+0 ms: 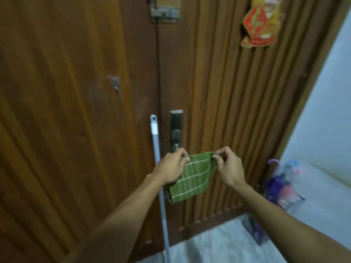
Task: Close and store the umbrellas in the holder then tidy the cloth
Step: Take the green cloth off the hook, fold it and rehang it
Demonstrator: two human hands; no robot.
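Note:
A green cloth (190,179) with thin white stripes hangs folded between both hands in front of the wooden door. My left hand (171,168) pinches its upper left corner and my right hand (227,165) pinches its upper right corner, just below the door lock. At the right, near the wall corner, closed umbrellas (279,181) in purple and pink stand upright together, one with a purple curved handle; the holder around them is blurred and hard to make out.
A brown wooden door (76,111) fills the view, with a metal lock plate (176,130) and a bolt latch (165,14) at the top. A grey pole (159,177) leans against the door. A red and yellow ornament (260,23) hangs on it. Grey floor (218,243) lies below.

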